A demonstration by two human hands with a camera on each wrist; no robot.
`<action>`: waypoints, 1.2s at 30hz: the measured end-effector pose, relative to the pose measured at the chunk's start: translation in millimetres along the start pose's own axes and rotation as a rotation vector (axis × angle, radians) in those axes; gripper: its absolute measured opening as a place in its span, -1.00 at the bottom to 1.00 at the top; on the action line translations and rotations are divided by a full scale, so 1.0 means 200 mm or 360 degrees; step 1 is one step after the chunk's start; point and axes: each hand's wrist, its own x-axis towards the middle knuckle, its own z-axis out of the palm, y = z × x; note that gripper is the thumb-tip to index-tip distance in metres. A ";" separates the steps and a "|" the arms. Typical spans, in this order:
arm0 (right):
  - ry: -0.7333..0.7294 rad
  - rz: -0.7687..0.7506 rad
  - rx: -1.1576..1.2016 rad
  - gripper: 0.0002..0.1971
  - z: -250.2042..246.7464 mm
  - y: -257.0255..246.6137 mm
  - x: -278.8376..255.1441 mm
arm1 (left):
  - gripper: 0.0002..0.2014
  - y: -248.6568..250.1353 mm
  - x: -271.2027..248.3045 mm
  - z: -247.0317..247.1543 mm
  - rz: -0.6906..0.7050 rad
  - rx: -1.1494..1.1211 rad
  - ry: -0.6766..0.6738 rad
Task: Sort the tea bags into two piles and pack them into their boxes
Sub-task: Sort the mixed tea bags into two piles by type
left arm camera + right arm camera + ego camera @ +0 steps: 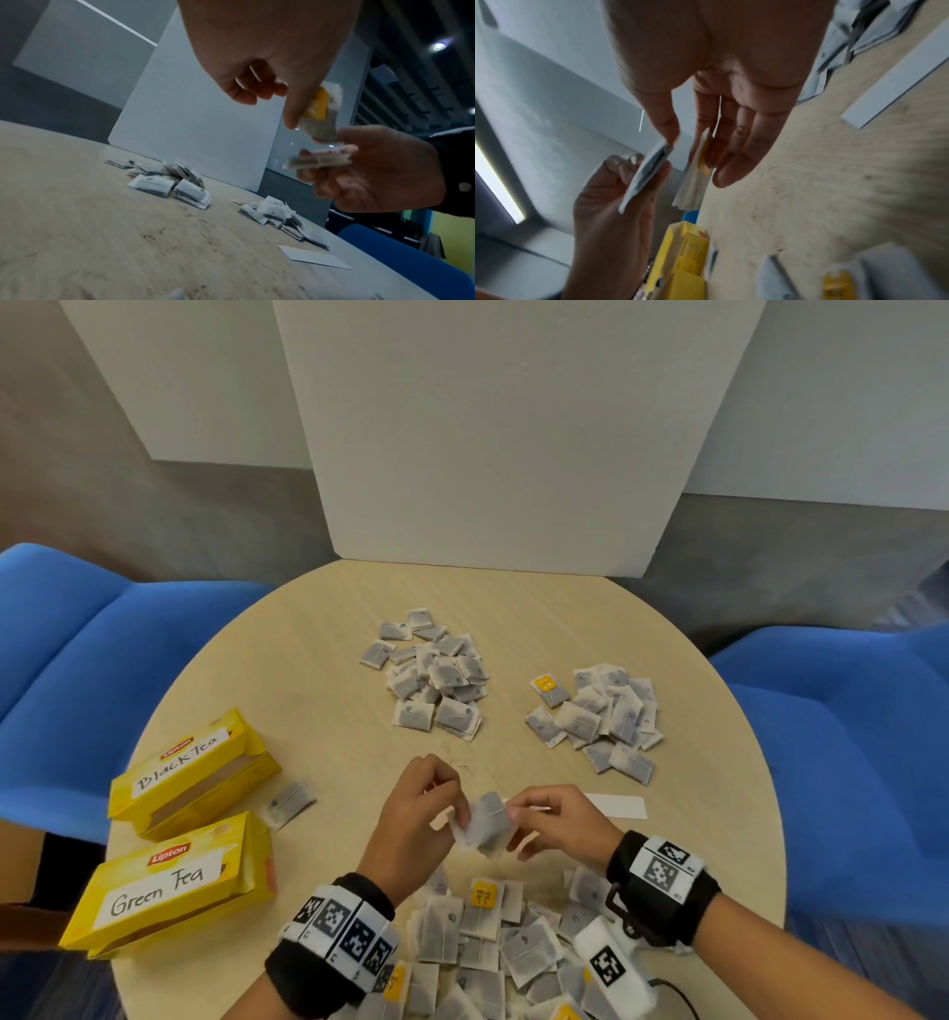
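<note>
left hand [416, 819] pinches one tea bag [485, 821] above the desk [318, 660] | right hand [560, 821] pinches another tea bag [695, 182] beside it | two sorted piles [436, 675] beyond | unsorted heap [503, 947] nearest the person | boxes [190, 773] at left

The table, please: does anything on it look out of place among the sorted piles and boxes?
Yes. One stray tea bag lies alone beside the Black Tea box, apart from the left pile, the right pile and the unsorted heap.

My round wooden desk [318, 670] carries two sorted tea bag piles [434, 675] [603, 721] and an unsorted heap [493, 952] nearest me. The Black Tea box [190, 770], Green Tea box [169, 886], one stray tea bag [288, 802] and a white paper strip [616, 806] lie there too.
</note>
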 end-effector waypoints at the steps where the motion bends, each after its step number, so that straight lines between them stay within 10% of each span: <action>1: -0.0033 0.0013 0.0125 -0.81 0.02 -0.02 -0.01 | -0.69 0.00 0.00 0.01 0.0006 -0.0015 0.0059; 5: -0.0064 0.0050 0.0458 -0.59 0.04 -0.06 0.00 | -0.61 0.01 0.01 0.03 -0.0057 -0.0116 0.0132; 9: -0.0064 -0.0079 0.0169 -0.85 0.05 -0.05 0.00 | -0.77 0.02 0.01 0.02 -0.0194 -0.0304 0.0113; 16: 0.0036 -0.0090 0.0111 -0.90 0.05 -0.03 0.03 | -0.84 0.01 0.01 0.02 -0.1169 -0.1004 -0.0303; 28: 0.0367 -0.0034 -0.0007 -0.76 0.01 0.00 0.08 | -0.68 0.00 0.15 0.06 -0.1172 -0.0698 -0.0565; 36: 0.0619 -0.0024 -0.0105 -0.92 -0.14 0.02 0.08 | -0.64 -0.35 0.45 0.02 -0.1545 -0.0636 -0.0058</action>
